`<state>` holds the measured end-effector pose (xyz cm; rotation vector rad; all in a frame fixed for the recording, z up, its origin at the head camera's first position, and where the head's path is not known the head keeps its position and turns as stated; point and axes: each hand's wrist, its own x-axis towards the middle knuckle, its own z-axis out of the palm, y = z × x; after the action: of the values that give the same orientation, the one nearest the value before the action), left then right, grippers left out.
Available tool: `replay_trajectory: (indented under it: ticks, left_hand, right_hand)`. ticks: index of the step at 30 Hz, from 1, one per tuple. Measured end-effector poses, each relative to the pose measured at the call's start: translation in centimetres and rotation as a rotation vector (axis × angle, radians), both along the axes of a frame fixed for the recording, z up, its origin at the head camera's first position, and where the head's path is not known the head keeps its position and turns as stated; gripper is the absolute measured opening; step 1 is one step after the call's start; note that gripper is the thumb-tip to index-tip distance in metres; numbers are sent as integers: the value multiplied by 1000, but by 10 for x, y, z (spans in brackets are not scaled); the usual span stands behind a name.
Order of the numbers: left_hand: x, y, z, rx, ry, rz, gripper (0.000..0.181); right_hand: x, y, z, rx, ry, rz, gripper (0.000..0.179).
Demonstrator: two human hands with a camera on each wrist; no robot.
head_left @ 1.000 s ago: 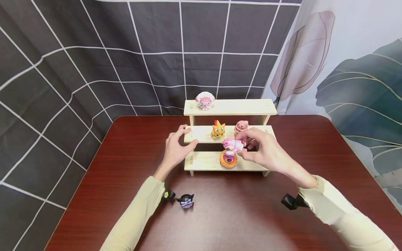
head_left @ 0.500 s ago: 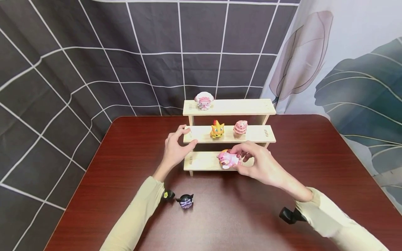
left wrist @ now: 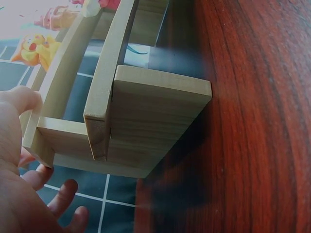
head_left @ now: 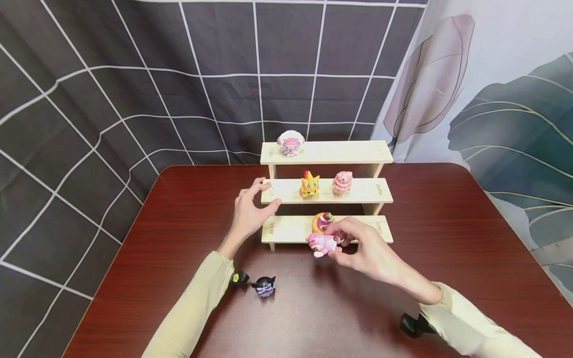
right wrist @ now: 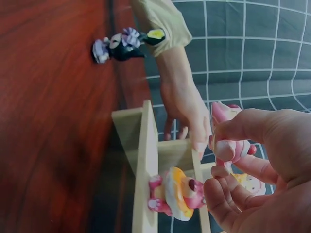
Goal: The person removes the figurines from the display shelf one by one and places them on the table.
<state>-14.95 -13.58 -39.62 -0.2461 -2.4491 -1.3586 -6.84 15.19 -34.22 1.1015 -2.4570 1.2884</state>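
My right hand (head_left: 369,248) pinches a pink and white figurine (head_left: 321,244) between thumb and fingers, at the front edge of the lowest shelf. Just behind it, a pink figurine with an orange ring (right wrist: 181,194) sits on that shelf, partly covered in the head view. My left hand (head_left: 250,211) holds the left end of the middle shelf on the three-tier wooden stand (head_left: 286,228). Its thumb lies on the shelf in the left wrist view, with other fingers around the end. The middle shelf bears a yellow figurine (head_left: 309,185) and a pink swirled figurine (head_left: 342,183).
A white and pink figurine (head_left: 291,144) sits at the left of the top shelf. On the red-brown table (head_left: 188,214), a black and purple figurine (head_left: 265,287) lies near the left sleeve. A dark gridded curtain (head_left: 286,49) hangs behind the table.
My right hand has come down and nearer with the pink and white figurine, from before the middle shelf to the lowest shelf's front edge. The left hand stays in place.
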Motion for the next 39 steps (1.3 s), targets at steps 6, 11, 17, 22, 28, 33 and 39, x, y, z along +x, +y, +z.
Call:
replay_trajectory:
  ticks: [6, 11, 17, 22, 28, 33, 39]
  left_hand:
    - [0, 0, -1, 8, 8, -4, 48]
    - [0, 0, -1, 11, 10, -7, 48]
    - [1, 0, 0, 14, 9, -5, 48]
    - [0, 0, 0, 10, 14, -4, 48]
    - [0, 0, 0, 5, 12, -4, 47]
    - [0, 0, 0, 10, 16, -5, 48]
    - [0, 0, 1, 0, 21, -1, 47]
  right_hand:
    - [7, -3, -5, -12, -10, 6, 42]
    - [12, -6, -12, -3, -26, 11, 42]
    - [17, -9, -24, 4, -10, 21, 44]
    - [20, -12, -34, -2, -4, 38, 44]
    - [25, -16, -43, -9, -32, 32, 44]
    - [27, -19, -50, -7, -57, 12, 43]
    - [29, -25, -58, -12, -62, 6, 42]
